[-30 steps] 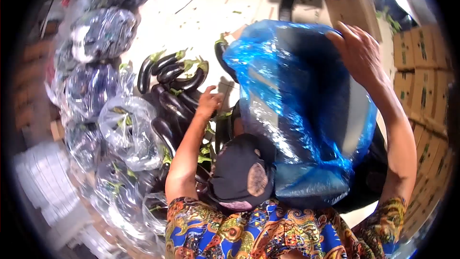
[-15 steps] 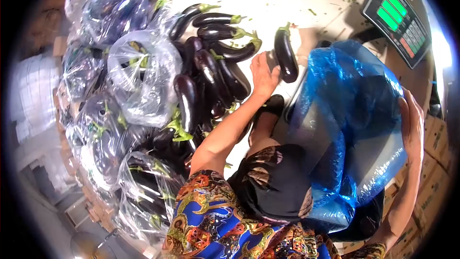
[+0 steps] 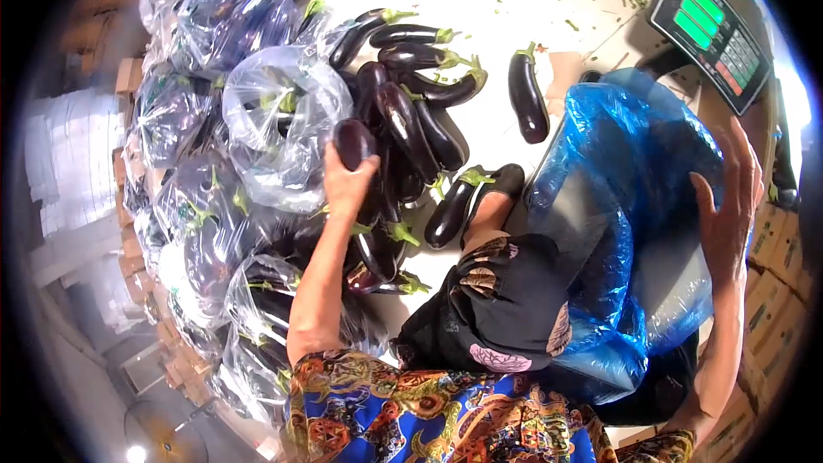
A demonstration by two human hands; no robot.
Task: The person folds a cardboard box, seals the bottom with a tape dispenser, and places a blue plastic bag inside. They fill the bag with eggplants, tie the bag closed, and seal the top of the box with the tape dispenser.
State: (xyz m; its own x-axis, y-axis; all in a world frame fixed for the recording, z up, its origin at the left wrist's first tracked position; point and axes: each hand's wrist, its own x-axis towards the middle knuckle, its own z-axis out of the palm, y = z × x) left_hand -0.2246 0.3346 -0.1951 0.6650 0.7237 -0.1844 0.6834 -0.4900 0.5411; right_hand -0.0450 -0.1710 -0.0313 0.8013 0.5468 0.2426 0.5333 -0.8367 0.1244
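Observation:
My left hand point(image 3: 347, 184) is closed around an eggplant point(image 3: 352, 142), its rounded end pointing up. Beside it lies a pile of loose dark purple eggplants point(image 3: 405, 127) with green stems. A single eggplant point(image 3: 526, 99) rests apart on the pale surface, and another eggplant point(image 3: 446, 216) sits by my foot. At the right, my right hand point(image 3: 729, 201) has its fingers extended and thumb apart along the edge of a blue plastic bag point(image 3: 600, 206). The bag is spread over a pale container or platform whose shape is mostly hidden.
Clear plastic bags of eggplants point(image 3: 201, 214) crowd the left side, one clear bag point(image 3: 287, 124) with its round mouth facing up. A scale display point(image 3: 707, 30) with green screens stands at upper right. Cardboard boxes point(image 3: 771, 291) line the right. Stem scraps dot the pale surface point(image 3: 480, 4).
My left hand has moved left from near the lone eggplant to the pile and now grips an eggplant. My right hand has lifted slightly, its thumb spreading from the fingers.

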